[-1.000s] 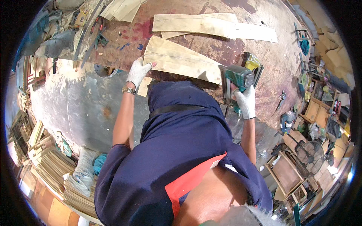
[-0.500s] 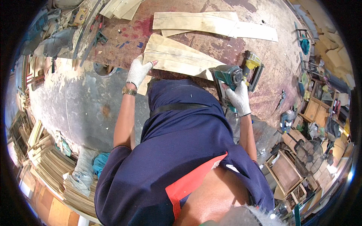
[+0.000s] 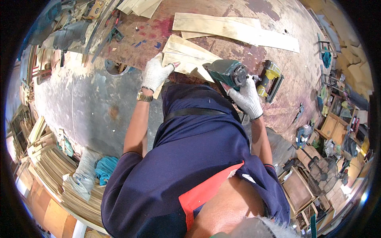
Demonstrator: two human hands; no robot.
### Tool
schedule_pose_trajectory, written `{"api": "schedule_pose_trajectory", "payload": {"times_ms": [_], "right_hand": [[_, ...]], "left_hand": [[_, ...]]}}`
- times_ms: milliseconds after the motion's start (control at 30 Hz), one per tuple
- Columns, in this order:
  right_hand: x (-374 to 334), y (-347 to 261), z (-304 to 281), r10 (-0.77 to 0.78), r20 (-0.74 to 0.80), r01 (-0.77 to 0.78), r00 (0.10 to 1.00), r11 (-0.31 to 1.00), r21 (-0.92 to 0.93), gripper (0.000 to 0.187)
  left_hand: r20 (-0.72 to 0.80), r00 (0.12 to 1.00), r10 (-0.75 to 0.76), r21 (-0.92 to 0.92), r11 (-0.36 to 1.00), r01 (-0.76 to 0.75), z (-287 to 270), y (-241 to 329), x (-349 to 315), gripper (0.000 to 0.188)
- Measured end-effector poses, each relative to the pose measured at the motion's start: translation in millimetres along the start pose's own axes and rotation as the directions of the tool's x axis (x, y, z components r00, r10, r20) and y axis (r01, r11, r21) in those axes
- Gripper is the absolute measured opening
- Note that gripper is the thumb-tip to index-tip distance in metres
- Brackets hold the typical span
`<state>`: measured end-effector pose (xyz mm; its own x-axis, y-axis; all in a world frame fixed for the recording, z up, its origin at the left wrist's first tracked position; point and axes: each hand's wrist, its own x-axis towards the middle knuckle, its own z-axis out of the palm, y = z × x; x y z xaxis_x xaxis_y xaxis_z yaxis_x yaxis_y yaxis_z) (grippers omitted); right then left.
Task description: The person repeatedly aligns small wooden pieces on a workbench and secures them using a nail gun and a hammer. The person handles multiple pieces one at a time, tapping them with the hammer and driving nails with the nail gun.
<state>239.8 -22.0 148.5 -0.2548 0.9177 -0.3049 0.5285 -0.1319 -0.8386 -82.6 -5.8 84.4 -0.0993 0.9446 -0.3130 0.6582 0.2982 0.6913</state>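
Observation:
My left hand point(image 3: 154, 72), in a white knit glove, grips the left end of some pale thin wooden boards point(image 3: 185, 55), its thumb on top. The boards lie overlapped at the near edge of the worn worktable point(image 3: 158, 29). My right hand point(image 3: 247, 97), gloved too, is closed round a teal-and-black nail gun point(image 3: 228, 74). The nail gun is over the right part of the boards and hides their right end; I cannot tell whether its nose touches them. A second nail gun, yellow and black point(image 3: 271, 75), lies on the table just right of my right hand.
Farther across the table lie more overlapping pale boards point(image 3: 234, 28), with another bunch point(image 3: 141, 7) at the far left. Pliers-like tools point(image 3: 115, 35) rest on the left side. Stacked wood strips point(image 3: 51, 166) stand low left; a fan point(image 3: 322, 174) stands low right.
The teal nail gun has moved left, away from the yellow one and farther over the boards, carried by my right hand. My left hand keeps hold of the boards. The whole view has shifted slightly.

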Motion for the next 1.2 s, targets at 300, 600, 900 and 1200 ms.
{"api": "schedule_pose_trajectory", "payload": {"times_ms": [300, 600, 900, 1200], "right_hand": [[-11, 0, -6, 0.051, -0.144, -0.044, 0.988, 0.998, 0.052, 0.03], [-64, 147, -104, 0.231, -0.812, -0.31, 0.536, 0.948, 0.064, 0.039], [-96, 286, -118, 0.171, -0.924, -0.765, 0.342, 0.622, -0.168, 0.071], [-84, 213, 44, 0.18, -0.673, -0.603, 0.717, 0.645, -0.469, 0.045]], "left_hand": [[-0.024, 0.999, 0.022, -0.022, 1.0, -0.023, 1, 4, -3, 0.058], [0.167, 0.982, -0.09, -0.524, 0.836, 0.166, 27, -8, 25, 0.05], [0.095, 0.985, -0.144, -0.743, 0.648, 0.167, 14, 9, 16, 0.037], [-0.078, 0.936, -0.342, -0.884, 0.458, 0.093, 48, -6, -15, 0.041]]}}
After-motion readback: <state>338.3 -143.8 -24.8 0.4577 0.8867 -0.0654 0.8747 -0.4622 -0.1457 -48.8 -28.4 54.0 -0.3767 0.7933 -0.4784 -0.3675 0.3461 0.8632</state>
